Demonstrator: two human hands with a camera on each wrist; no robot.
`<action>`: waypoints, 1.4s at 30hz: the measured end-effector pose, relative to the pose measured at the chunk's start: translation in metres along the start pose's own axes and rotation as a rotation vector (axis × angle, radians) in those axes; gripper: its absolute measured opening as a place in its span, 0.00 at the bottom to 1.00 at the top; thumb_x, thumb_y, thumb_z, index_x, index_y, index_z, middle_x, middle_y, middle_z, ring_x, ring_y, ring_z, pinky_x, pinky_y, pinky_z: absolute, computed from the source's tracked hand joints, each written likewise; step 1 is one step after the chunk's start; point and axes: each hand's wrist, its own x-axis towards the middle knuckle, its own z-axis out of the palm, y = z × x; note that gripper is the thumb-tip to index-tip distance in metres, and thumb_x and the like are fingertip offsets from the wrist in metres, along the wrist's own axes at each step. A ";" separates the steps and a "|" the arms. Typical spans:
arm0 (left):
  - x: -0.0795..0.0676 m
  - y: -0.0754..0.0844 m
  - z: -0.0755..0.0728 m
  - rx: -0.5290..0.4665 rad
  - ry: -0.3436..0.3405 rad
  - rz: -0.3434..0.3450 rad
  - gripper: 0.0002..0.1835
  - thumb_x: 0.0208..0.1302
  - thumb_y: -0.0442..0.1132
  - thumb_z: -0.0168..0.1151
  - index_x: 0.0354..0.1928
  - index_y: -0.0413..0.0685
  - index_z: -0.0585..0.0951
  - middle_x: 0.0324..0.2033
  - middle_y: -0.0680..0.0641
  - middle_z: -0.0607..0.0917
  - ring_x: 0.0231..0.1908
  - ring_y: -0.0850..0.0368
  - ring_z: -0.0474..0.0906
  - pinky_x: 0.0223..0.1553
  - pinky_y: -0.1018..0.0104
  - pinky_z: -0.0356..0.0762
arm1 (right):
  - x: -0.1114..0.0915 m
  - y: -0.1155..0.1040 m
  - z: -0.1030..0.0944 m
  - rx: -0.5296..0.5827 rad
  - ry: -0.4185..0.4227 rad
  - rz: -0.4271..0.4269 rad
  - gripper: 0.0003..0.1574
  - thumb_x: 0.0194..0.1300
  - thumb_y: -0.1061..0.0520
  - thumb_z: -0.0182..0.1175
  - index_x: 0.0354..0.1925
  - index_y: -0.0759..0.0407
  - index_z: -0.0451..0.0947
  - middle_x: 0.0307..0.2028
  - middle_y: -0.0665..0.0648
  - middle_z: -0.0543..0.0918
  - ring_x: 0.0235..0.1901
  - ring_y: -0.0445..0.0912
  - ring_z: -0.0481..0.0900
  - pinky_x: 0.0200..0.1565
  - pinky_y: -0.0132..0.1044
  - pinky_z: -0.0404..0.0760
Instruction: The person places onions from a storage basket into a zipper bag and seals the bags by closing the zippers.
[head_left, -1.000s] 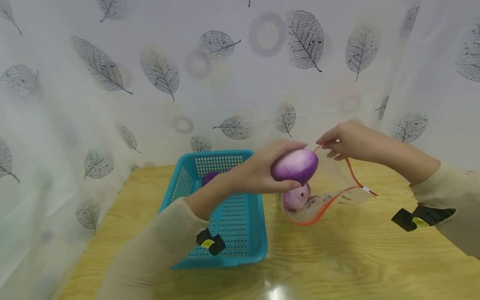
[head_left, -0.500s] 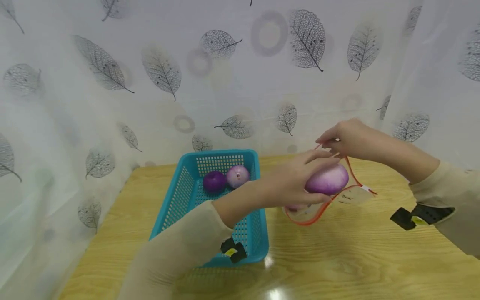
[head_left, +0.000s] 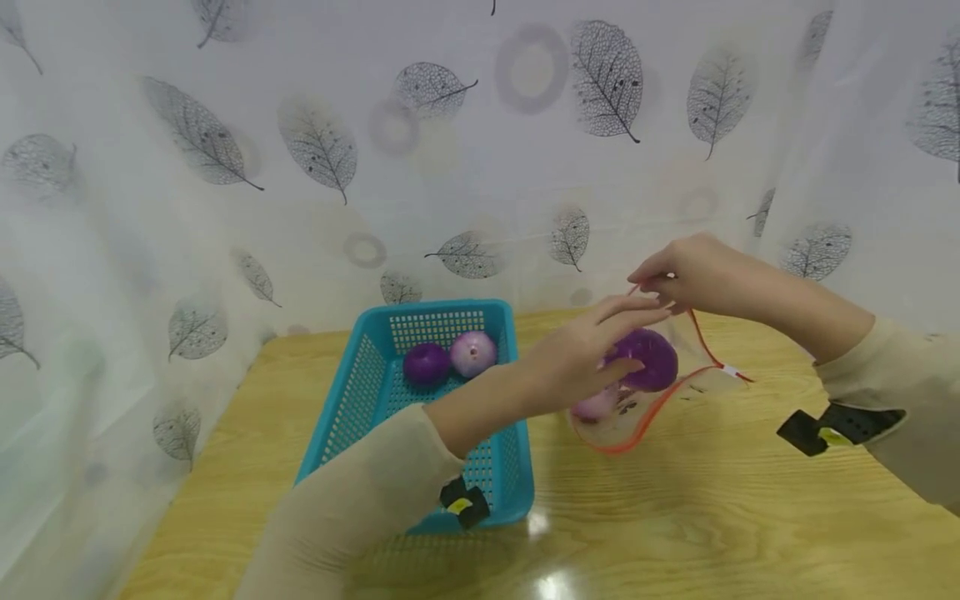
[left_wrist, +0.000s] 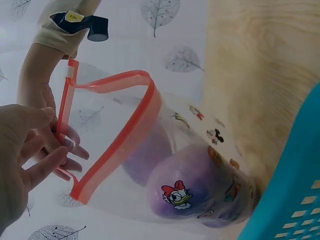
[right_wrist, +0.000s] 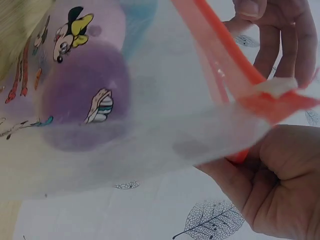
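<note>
My right hand (head_left: 693,268) pinches the orange-red rim of a clear zip bag (head_left: 647,427) and holds its mouth open. Cartoon prints cover the bag. Inside, a dark purple onion (head_left: 654,360) shows behind the fingers in the head view, beside a paler onion (head_left: 596,406); through the film in the left wrist view, purple onions (left_wrist: 182,182) bunch toward the bottom. My left hand (head_left: 566,358) reaches over the bag's mouth with fingers loosely extended. In the left wrist view, that hand (left_wrist: 20,162) has nothing in its grasp.
Left of the bag stands a blue plastic basket (head_left: 517,483), with a dark purple onion (head_left: 427,364) and a pale one (head_left: 473,353) at its far end. Both sit on a wooden table (head_left: 712,517). Behind hangs a leaf-patterned curtain (head_left: 465,183).
My left hand has carried an onion rightward from above the basket's side to the bag's mouth and let go of it inside. The right hand keeps its hold on the rim.
</note>
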 end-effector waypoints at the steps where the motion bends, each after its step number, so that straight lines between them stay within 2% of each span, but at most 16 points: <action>1: -0.001 0.000 -0.002 -0.002 0.007 0.001 0.26 0.60 0.34 0.65 0.60 0.36 0.73 0.59 0.40 0.74 0.62 0.53 0.70 0.58 0.84 0.63 | 0.000 0.000 0.000 0.016 -0.005 0.003 0.15 0.65 0.67 0.54 0.48 0.73 0.78 0.44 0.71 0.83 0.30 0.52 0.86 0.30 0.39 0.84; 2: -0.003 -0.001 -0.003 0.003 0.015 0.003 0.26 0.60 0.35 0.64 0.60 0.36 0.73 0.58 0.40 0.74 0.59 0.54 0.72 0.54 0.84 0.66 | 0.001 -0.001 0.000 0.037 -0.008 0.008 0.15 0.65 0.67 0.54 0.49 0.73 0.78 0.44 0.71 0.82 0.30 0.51 0.86 0.30 0.38 0.84; 4: -0.007 -0.004 -0.007 0.012 0.036 -0.002 0.25 0.61 0.36 0.64 0.59 0.36 0.72 0.57 0.41 0.75 0.46 0.58 0.79 0.43 0.86 0.70 | 0.001 -0.001 0.000 0.076 -0.018 0.020 0.15 0.65 0.68 0.53 0.49 0.74 0.78 0.45 0.72 0.81 0.31 0.52 0.86 0.29 0.36 0.84; 6: -0.012 -0.007 -0.012 0.032 0.060 -0.023 0.25 0.61 0.37 0.64 0.59 0.38 0.72 0.56 0.42 0.76 0.36 0.60 0.78 0.34 0.86 0.69 | 0.002 -0.001 0.000 0.103 -0.028 0.038 0.16 0.66 0.68 0.53 0.50 0.74 0.77 0.46 0.73 0.81 0.32 0.53 0.86 0.29 0.35 0.84; 8: -0.017 -0.012 -0.016 0.067 0.078 -0.048 0.24 0.62 0.38 0.63 0.59 0.39 0.73 0.55 0.43 0.77 0.32 0.61 0.77 0.32 0.85 0.70 | 0.002 0.000 0.000 0.112 -0.032 0.050 0.16 0.66 0.68 0.53 0.50 0.74 0.77 0.46 0.73 0.80 0.33 0.53 0.86 0.29 0.35 0.84; 9: -0.019 -0.014 -0.018 0.075 0.079 -0.070 0.24 0.62 0.39 0.63 0.59 0.40 0.73 0.55 0.44 0.77 0.32 0.61 0.77 0.32 0.84 0.70 | 0.002 0.000 0.000 0.113 -0.034 0.054 0.16 0.66 0.68 0.53 0.51 0.74 0.77 0.46 0.73 0.81 0.33 0.53 0.86 0.30 0.35 0.84; 11: -0.025 -0.019 -0.023 0.093 0.071 -0.117 0.23 0.63 0.40 0.62 0.59 0.41 0.73 0.56 0.45 0.77 0.38 0.60 0.80 0.34 0.82 0.74 | 0.003 0.000 0.000 0.107 -0.035 0.059 0.16 0.66 0.68 0.53 0.51 0.74 0.77 0.45 0.73 0.81 0.33 0.53 0.86 0.30 0.35 0.84; 14: -0.033 -0.027 -0.029 0.092 0.034 -0.204 0.23 0.64 0.40 0.60 0.61 0.43 0.72 0.57 0.47 0.76 0.44 0.57 0.82 0.39 0.77 0.78 | 0.003 0.001 0.000 0.093 -0.035 0.059 0.16 0.66 0.68 0.53 0.51 0.73 0.77 0.44 0.72 0.81 0.33 0.53 0.86 0.29 0.35 0.84; 18: -0.043 -0.039 -0.037 0.109 -0.009 -0.314 0.24 0.65 0.41 0.60 0.62 0.44 0.71 0.56 0.48 0.76 0.45 0.56 0.81 0.39 0.74 0.80 | 0.003 0.003 -0.001 0.087 -0.033 0.056 0.17 0.65 0.68 0.54 0.51 0.74 0.76 0.44 0.72 0.82 0.32 0.52 0.86 0.29 0.35 0.84; 20: -0.046 -0.045 -0.042 0.121 -0.019 -0.358 0.24 0.65 0.42 0.59 0.63 0.45 0.71 0.55 0.47 0.77 0.41 0.56 0.82 0.33 0.73 0.79 | 0.003 0.003 -0.001 0.094 -0.032 0.059 0.17 0.65 0.68 0.54 0.51 0.74 0.76 0.44 0.73 0.81 0.33 0.53 0.86 0.29 0.34 0.84; 24: -0.053 -0.055 -0.053 0.144 -0.014 -0.395 0.26 0.65 0.41 0.60 0.63 0.43 0.69 0.53 0.44 0.78 0.37 0.54 0.82 0.32 0.69 0.80 | 0.003 0.002 -0.002 0.095 -0.032 0.066 0.17 0.65 0.68 0.54 0.51 0.74 0.76 0.45 0.73 0.81 0.33 0.53 0.86 0.29 0.34 0.84; 27: -0.056 -0.063 -0.061 0.156 0.018 -0.393 0.27 0.63 0.40 0.61 0.62 0.40 0.70 0.55 0.42 0.78 0.44 0.51 0.82 0.38 0.66 0.82 | 0.003 0.002 -0.002 0.092 -0.033 0.064 0.17 0.65 0.68 0.54 0.51 0.74 0.76 0.44 0.73 0.81 0.33 0.53 0.86 0.29 0.34 0.84; 31: -0.060 -0.071 -0.069 0.124 0.043 -0.422 0.27 0.63 0.38 0.62 0.63 0.38 0.69 0.57 0.41 0.76 0.52 0.49 0.78 0.43 0.64 0.82 | 0.004 0.002 -0.001 0.089 -0.035 0.056 0.16 0.65 0.68 0.53 0.50 0.75 0.76 0.43 0.73 0.82 0.32 0.53 0.86 0.29 0.35 0.84; 35: -0.064 -0.078 -0.074 0.109 0.037 -0.459 0.28 0.63 0.38 0.62 0.64 0.38 0.68 0.57 0.40 0.75 0.53 0.49 0.77 0.43 0.63 0.82 | 0.004 0.003 -0.001 0.086 -0.037 0.054 0.16 0.65 0.68 0.53 0.50 0.75 0.76 0.43 0.73 0.82 0.32 0.54 0.86 0.29 0.36 0.84; 40: -0.072 -0.090 -0.076 0.182 0.009 -0.492 0.30 0.63 0.39 0.62 0.65 0.40 0.67 0.59 0.40 0.73 0.52 0.49 0.77 0.42 0.62 0.82 | 0.004 0.002 -0.001 0.107 -0.033 0.065 0.17 0.66 0.68 0.53 0.51 0.74 0.76 0.44 0.73 0.82 0.33 0.53 0.86 0.29 0.35 0.84; 42: -0.076 -0.095 -0.077 0.220 -0.018 -0.515 0.30 0.63 0.41 0.62 0.66 0.41 0.66 0.58 0.41 0.74 0.51 0.49 0.78 0.35 0.62 0.82 | 0.004 0.001 -0.001 0.109 -0.039 0.067 0.17 0.66 0.68 0.53 0.51 0.74 0.76 0.44 0.73 0.81 0.33 0.54 0.86 0.29 0.35 0.84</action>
